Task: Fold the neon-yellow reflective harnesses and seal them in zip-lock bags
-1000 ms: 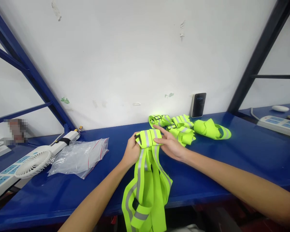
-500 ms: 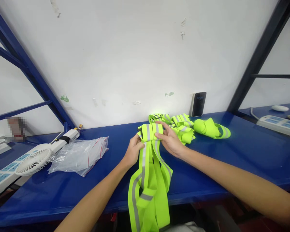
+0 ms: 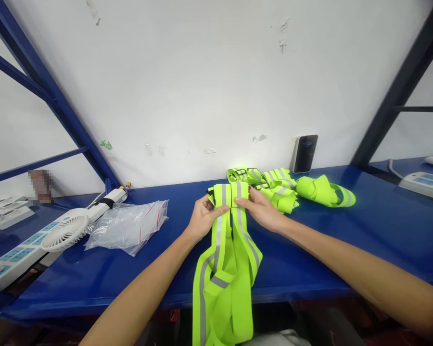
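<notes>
Between my two hands is a neon yellow-green reflective strap harness (image 3: 223, 269) with grey stripes. Its upper end is folded into a flat bundle, while the loose straps hang down over the table's front edge. My left hand (image 3: 204, 216) grips the left side of the fold, thumb lying across the front. On the right side, my right hand (image 3: 261, 206) pinches the fold with its thumb in front and its fingers behind, mostly hidden. Right behind the hands lie more reflective straps (image 3: 279, 197) with black buckles, and a rolled reflective strap (image 3: 323, 191) rests farther right.
Clear zip bags (image 3: 126, 226) lie on the blue table (image 3: 310, 259) at the left, beside a small white fan (image 3: 67, 233) and a long power strip (image 3: 23, 252). A black-faced device (image 3: 305, 154) leans on the wall. Another power strip (image 3: 426, 185) is at far right.
My left thumb has moved up and inward across the front of the fold. The right fingers have slipped from the top edge to behind it. The view has shifted slightly left.
</notes>
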`<move>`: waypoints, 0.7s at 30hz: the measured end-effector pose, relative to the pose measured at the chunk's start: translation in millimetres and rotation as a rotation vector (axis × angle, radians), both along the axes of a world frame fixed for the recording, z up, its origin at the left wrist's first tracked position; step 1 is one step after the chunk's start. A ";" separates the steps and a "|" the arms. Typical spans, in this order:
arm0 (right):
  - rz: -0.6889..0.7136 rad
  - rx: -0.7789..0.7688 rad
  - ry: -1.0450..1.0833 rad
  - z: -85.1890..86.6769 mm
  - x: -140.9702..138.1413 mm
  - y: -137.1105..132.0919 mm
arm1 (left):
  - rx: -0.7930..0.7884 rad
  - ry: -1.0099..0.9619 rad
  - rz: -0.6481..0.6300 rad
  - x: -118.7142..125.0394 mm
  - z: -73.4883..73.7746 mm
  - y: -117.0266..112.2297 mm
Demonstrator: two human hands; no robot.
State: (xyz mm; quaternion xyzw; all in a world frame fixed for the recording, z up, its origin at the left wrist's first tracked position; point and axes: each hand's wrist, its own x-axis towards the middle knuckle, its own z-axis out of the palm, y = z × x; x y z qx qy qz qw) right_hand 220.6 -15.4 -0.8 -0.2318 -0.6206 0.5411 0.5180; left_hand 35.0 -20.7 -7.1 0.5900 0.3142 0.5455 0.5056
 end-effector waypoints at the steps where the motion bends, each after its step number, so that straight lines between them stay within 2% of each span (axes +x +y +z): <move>1: -0.015 0.010 -0.020 1.2 -0.4 -2.3 | -0.012 -0.011 0.012 0.0 0.1 0.3; 6: -0.096 0.091 -0.125 -1.0 -2.7 -10.4 | -0.045 -0.030 0.104 -0.8 -2.9 5.1; 8: -0.137 0.106 -0.162 -4.1 -3.7 -11.2 | -0.110 -0.082 0.101 -1.0 -4.2 6.7; 13: -0.128 0.167 -0.220 -7.1 -4.5 -11.6 | -0.287 -0.165 -0.031 1.0 -4.3 5.1; 16: -0.131 0.168 -0.213 -6.9 -4.9 -10.4 | -0.280 -0.135 -0.058 4.1 -4.3 1.8; 21: -0.216 0.169 -0.092 -4.5 -8.1 -12.5 | -0.250 -0.040 -0.155 9.5 -8.0 -3.4</move>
